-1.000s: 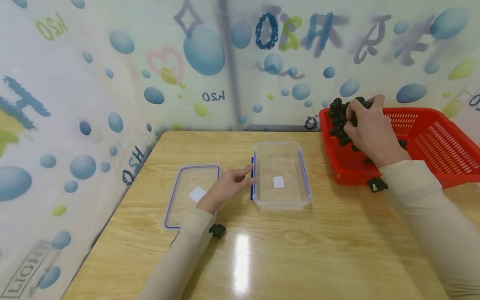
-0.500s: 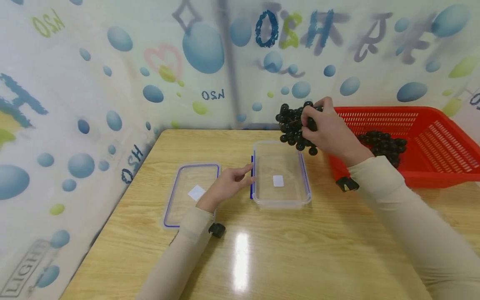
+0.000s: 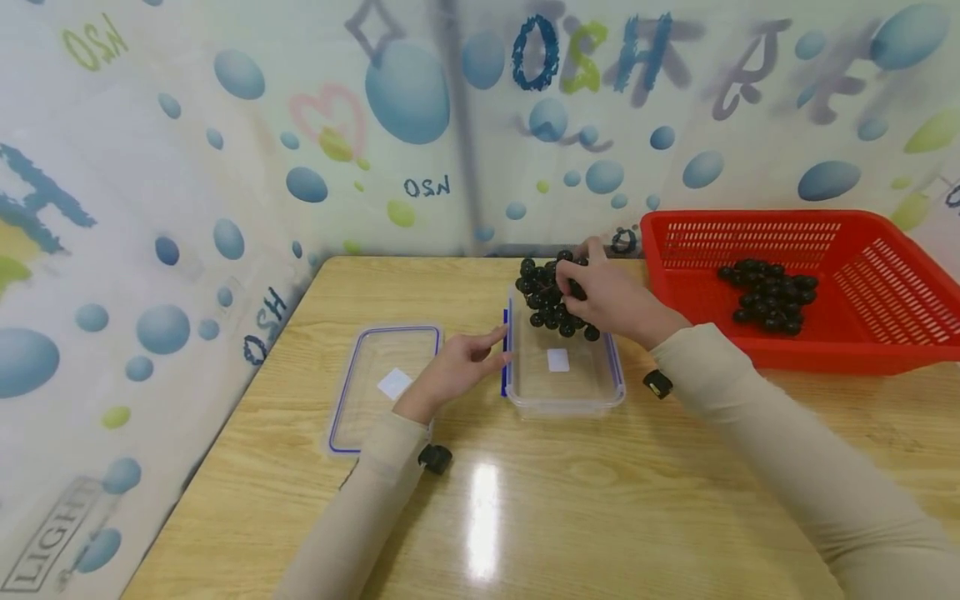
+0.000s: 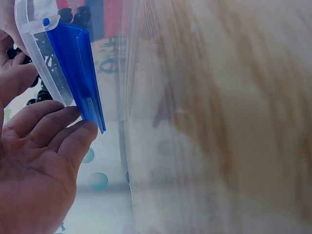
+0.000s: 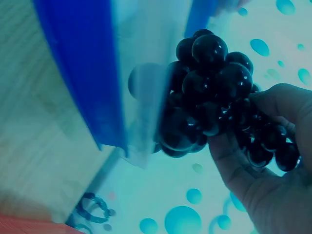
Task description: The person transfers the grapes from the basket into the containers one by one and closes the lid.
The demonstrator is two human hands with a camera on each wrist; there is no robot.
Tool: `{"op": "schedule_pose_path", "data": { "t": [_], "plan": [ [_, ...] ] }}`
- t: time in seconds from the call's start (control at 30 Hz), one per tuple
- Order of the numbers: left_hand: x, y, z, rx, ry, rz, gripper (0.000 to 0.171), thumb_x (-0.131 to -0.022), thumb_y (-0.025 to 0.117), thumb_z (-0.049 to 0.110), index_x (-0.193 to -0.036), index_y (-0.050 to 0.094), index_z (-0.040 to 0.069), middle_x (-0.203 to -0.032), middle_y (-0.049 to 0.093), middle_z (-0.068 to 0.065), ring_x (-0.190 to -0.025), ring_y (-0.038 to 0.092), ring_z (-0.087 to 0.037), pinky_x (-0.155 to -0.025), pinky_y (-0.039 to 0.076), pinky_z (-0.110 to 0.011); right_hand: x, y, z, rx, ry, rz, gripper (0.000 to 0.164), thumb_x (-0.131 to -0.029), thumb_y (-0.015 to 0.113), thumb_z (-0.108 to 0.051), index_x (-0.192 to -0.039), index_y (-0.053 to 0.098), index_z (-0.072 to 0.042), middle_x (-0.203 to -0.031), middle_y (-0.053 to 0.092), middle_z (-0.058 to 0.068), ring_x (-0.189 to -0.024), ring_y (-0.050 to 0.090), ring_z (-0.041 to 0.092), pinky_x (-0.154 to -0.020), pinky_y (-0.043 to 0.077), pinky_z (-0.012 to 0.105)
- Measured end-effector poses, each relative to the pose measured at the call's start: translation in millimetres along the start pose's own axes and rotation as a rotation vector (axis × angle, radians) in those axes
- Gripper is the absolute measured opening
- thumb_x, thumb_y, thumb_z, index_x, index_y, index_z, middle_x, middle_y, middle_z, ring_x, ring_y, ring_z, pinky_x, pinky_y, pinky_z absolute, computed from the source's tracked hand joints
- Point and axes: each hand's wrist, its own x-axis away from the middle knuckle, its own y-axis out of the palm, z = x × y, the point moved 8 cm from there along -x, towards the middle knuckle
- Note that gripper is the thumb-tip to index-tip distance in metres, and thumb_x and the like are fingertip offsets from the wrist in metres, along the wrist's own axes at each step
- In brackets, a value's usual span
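A bunch of dark grapes (image 3: 545, 302) hangs from my right hand (image 3: 618, 296), over the far half of a clear plastic container (image 3: 585, 392). In the right wrist view, thumb and fingers pinch the grapes (image 5: 209, 87), some of which show through the container's wall. My left hand (image 3: 461, 367) reaches the container's left side, its fingers loosely extended. Seen from the left wrist, those fingertips (image 4: 87, 127) lie right at the blue latch flap (image 4: 78, 68) on the container's side.
To the left lies a clear lid (image 3: 360, 350) with a blue seal, partly behind the left forearm. A red perforated basket (image 3: 690, 308) at the right holds another dark grape bunch (image 3: 772, 296). Printed walls (image 3: 247, 167) border the wooden table (image 3: 570, 517) at the back and left.
My right hand has lifted the grape bunch out of the red basket, carried it left and lowered it over the container. My left hand has stayed at the container's side.
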Motion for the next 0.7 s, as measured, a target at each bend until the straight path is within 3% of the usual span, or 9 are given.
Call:
{"op": "schedule_pose_path", "data": {
  "t": [0.37,0.57,0.7],
  "plan": [
    [0.8,0.1,1.2,0.002,-0.009,0.005,0.051,-0.097,0.064,0.031,-0.144,0.049,0.018,-0.148,0.043,-0.005,-0.128,0.05,-0.032,-0.105,0.04,-0.038,4.7,16.3,-4.4,0.065,-0.009,-0.078,0.016,-0.094,0.066,-0.011,-0.092,0.052,-0.017,-0.126,0.033,0.018,-0.055,0.052,0.022,-0.052,0.047,0.028],
    [1.3,-0.2,2.0,0.005,-0.014,0.015,0.05,-0.097,0.065,0.029,-0.144,0.05,0.018,-0.148,0.044,-0.007,-0.127,0.05,-0.034,-0.105,0.04,-0.04,10.6,33.5,4.6,0.118,0.03,-0.146,0.015,-0.095,0.066,-0.013,-0.101,0.053,-0.018,-0.122,0.037,0.017,-0.06,0.054,0.026,-0.056,0.049,0.031],
    [2.2,-0.1,0.7,0.005,-0.027,0.014,0.051,-0.097,0.065,0.031,-0.144,0.05,0.02,-0.148,0.044,-0.007,-0.127,0.05,-0.033,-0.105,0.04,-0.039,12.0,38.8,8.0,0.147,0.023,-0.143,0.02,-0.095,0.066,-0.014,-0.109,0.052,-0.017,-0.117,0.04,0.018,-0.065,0.055,0.028,-0.06,0.052,0.034]
  ]
}}
